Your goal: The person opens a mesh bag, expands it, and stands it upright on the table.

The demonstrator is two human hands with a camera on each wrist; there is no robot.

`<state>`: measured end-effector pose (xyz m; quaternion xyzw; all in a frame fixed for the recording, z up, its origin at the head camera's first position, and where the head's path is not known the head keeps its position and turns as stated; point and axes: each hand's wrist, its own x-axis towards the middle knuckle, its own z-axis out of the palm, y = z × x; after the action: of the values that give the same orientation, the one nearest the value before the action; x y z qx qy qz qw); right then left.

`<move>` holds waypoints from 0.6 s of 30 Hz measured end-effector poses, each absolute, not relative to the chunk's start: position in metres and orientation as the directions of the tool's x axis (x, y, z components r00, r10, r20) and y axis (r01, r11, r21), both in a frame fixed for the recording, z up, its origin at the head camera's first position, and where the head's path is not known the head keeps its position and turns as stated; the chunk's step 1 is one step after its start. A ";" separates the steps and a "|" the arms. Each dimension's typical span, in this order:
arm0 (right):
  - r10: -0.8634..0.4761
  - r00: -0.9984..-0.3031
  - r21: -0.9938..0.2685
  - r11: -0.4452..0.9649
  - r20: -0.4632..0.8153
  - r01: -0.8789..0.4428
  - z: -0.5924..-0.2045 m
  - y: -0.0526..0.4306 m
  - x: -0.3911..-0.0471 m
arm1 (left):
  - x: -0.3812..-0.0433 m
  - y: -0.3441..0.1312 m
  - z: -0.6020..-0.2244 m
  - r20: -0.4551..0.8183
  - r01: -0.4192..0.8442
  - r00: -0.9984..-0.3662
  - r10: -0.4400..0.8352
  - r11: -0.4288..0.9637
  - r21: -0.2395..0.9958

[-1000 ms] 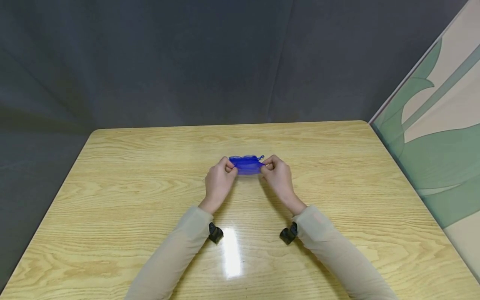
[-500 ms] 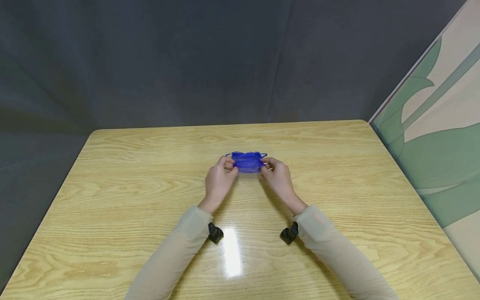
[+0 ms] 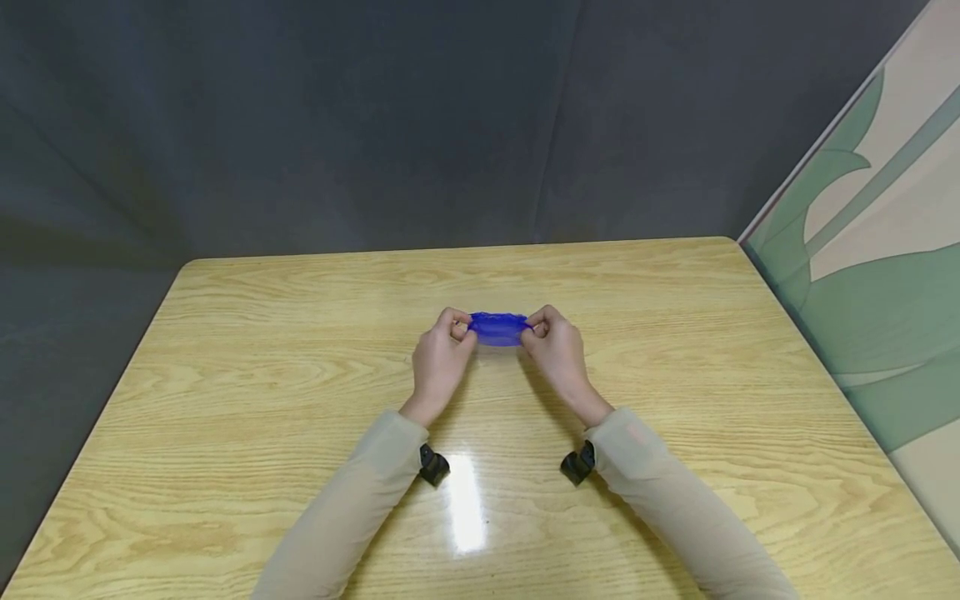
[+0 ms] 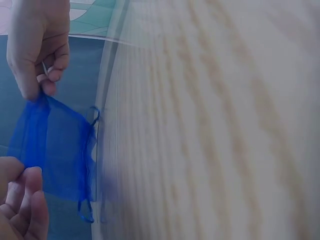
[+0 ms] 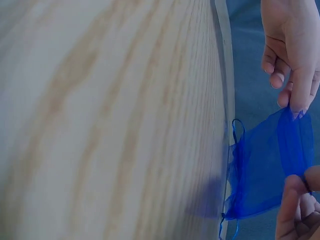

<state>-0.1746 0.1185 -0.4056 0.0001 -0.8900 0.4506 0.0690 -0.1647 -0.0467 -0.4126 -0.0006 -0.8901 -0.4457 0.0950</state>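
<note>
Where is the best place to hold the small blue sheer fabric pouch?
Probably its two side edges, pinched from left and right: the small blue sheer fabric pouch is thin and limp, and the left hand and right hand hold it so.

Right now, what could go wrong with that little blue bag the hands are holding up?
1. The left hand and right hand only pinch the corners of the blue mesh drawstring bag; a grip might slip and drop it onto the wooden table.
2. The fabric looks thin and stretched, so pulling harder might tear it.
3. The loose drawstrings dangle and could snag.
</note>
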 end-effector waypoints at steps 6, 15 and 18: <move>0.071 -0.991 -0.782 0.621 0.116 -0.047 -0.401 0.118 -0.175 | -0.165 -0.046 -0.411 0.170 0.089 -0.983 -0.068 0.630 0.772; 0.071 -0.994 -0.810 0.585 0.085 -0.027 -0.399 0.119 -0.175 | -0.166 -0.049 -0.409 0.134 0.064 -0.988 -0.080 0.577 0.814; 0.061 -0.995 -0.832 0.554 0.073 -0.027 -0.401 0.120 -0.175 | -0.166 -0.049 -0.409 0.119 0.055 -0.990 -0.081 0.552 0.832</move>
<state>-0.1751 0.1205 -0.4007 -0.0096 -0.8803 0.4721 0.0468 -0.1661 -0.0494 -0.4090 0.0076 -0.8779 -0.4734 0.0719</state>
